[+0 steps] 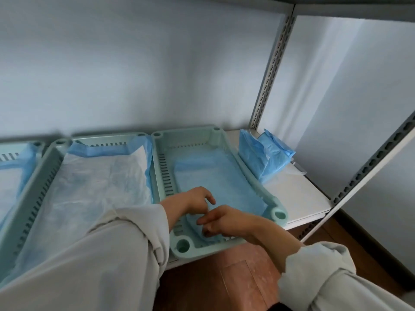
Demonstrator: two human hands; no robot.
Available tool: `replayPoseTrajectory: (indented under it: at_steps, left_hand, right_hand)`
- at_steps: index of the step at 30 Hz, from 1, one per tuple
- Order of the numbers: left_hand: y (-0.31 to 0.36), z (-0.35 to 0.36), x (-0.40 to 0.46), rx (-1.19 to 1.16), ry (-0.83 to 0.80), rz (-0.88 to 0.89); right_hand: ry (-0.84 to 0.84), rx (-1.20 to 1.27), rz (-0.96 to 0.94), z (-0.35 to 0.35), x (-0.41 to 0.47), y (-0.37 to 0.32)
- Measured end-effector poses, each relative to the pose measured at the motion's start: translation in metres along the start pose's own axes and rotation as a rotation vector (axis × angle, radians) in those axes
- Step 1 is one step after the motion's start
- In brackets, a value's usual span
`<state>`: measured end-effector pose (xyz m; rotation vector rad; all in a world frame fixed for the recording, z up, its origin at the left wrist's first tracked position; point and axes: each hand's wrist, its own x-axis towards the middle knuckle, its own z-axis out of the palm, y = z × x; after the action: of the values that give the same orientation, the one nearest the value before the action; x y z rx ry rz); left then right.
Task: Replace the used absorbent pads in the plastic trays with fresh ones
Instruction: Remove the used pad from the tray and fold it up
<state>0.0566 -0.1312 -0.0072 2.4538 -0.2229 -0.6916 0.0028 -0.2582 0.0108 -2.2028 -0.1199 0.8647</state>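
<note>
Leftmost, a lined tray (58, 160) shows a pad white side up. Beside it, in the right tray (253, 176), our left hand (197, 199) and right hand (221, 222) both pinch the near edge of a blue pad (215, 176). Further right lies a folded pad stack (265, 153). Unequal pulling could, we judge, bunch the pad or drag the overhanging tray off the shelf (298, 198).

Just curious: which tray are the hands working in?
The right tray, beside the pad pack; its pad lies blue side up, the others show white.
</note>
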Motion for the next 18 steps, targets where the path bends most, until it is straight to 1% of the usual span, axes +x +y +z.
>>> replayPoseTrajectory:
  at_steps: [1, 3, 5, 6, 7, 8, 10, 14, 16, 18]
  left_hand:
    - [0.000, 0.002, -0.001, 0.061, -0.036, -0.003]
    - [-0.001, 0.005, -0.005, 0.133, -0.035, 0.009]
    - [0.000, 0.009, -0.009, 0.125, -0.030, 0.020]
    - [0.000, 0.011, -0.012, 0.145, -0.040, 0.034]
    - [0.001, 0.014, -0.013, 0.194, -0.058, 0.043]
    - [0.000, 0.018, -0.013, 0.269, -0.078, 0.047]
    - [-0.001, 0.024, -0.013, 0.413, -0.093, 0.042]
    - [0.002, 0.034, -0.014, 0.597, -0.034, 0.054]
    - [0.003, 0.039, -0.016, 0.649, 0.023, 0.052]
    - [-0.002, 0.038, -0.017, 0.685, 0.157, 0.016]
  right_hand:
    - [0.048, 0.023, 0.000, -0.004, -0.001, 0.003]
    - [0.248, 0.056, 0.015, -0.016, 0.007, 0.015]
    - [0.473, -0.007, 0.068, -0.026, 0.015, 0.033]
    - [0.562, -0.047, 0.098, -0.029, 0.017, 0.040]
    - [0.615, -0.079, 0.124, -0.031, 0.016, 0.044]
    - [0.645, -0.110, 0.131, -0.030, 0.014, 0.046]
    - [0.647, -0.182, 0.120, -0.025, 0.013, 0.045]
    - [0.547, -0.354, 0.096, -0.010, 0.020, 0.039]
    - [0.528, -0.428, 0.099, -0.012, 0.022, 0.034]
    - [0.528, -0.476, 0.112, -0.019, 0.019, 0.034]
